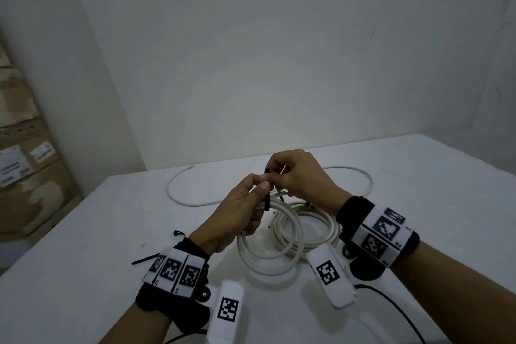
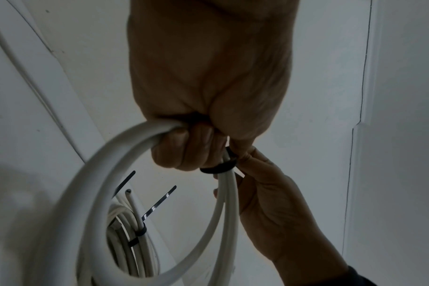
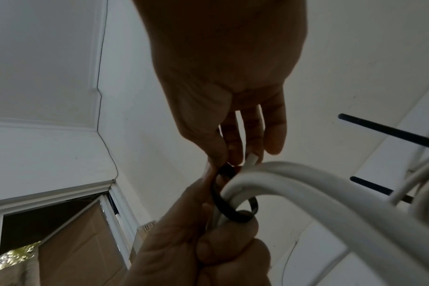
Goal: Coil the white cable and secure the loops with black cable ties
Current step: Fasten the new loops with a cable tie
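My left hand point(image 1: 243, 209) grips a few loops of white cable point(image 1: 269, 248) lifted above the table, fingers curled round the bundle point(image 2: 140, 139). A black cable tie point(image 2: 218, 168) circles the bundle loosely just past my left fingers. My right hand point(image 1: 290, 176) pinches the tie's end between thumb and fingertips point(image 3: 223, 154). In the right wrist view the tie's loop point(image 3: 233, 210) hangs slack around the cable point(image 3: 306, 187). The tie's tail point(image 1: 267, 201) points down beside my left thumb.
A second white coil point(image 1: 312, 220), bound with black ties point(image 2: 141, 231) whose tails stick out, lies on the white table point(image 1: 111, 232) under my hands. A loose white cable point(image 1: 178, 195) curves across the far side. A spare black tie point(image 1: 142, 260) lies left of my wrist. Cardboard boxes point(image 1: 25, 176) stand at left.
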Demonstrator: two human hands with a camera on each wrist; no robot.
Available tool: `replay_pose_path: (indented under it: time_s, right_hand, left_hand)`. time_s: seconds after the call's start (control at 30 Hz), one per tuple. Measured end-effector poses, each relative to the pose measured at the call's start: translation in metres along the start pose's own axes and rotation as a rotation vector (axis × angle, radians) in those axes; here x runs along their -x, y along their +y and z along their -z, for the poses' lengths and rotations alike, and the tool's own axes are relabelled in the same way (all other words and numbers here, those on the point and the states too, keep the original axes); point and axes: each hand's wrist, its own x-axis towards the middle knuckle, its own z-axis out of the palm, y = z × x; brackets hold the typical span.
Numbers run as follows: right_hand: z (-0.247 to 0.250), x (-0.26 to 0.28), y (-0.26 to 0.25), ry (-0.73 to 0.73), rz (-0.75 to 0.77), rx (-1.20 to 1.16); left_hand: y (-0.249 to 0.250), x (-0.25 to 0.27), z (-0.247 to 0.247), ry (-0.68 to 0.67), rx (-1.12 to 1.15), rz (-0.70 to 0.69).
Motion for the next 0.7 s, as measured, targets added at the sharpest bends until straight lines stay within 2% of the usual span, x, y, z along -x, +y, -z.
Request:
replay_pose_path:
  time_s: [0.17,0.33,0.7]
  right_hand:
    - [0.000,-0.004,-0.004,0.031,-0.018,-0.006]
    - [0.002,-0.007,-0.012,0.020,-0.099,-0.113]
    - [0.019,-0.024,-0.013,0.044,-0.117,-0.185]
  left_hand:
    - [0.003,0.002,-0.005,0.013,0.020,0.011]
    - [0.000,0.004,-0.011,0.078,0.023,0.105]
    - [0.011,0.008,-0.022,0.042,0.069,0.145]
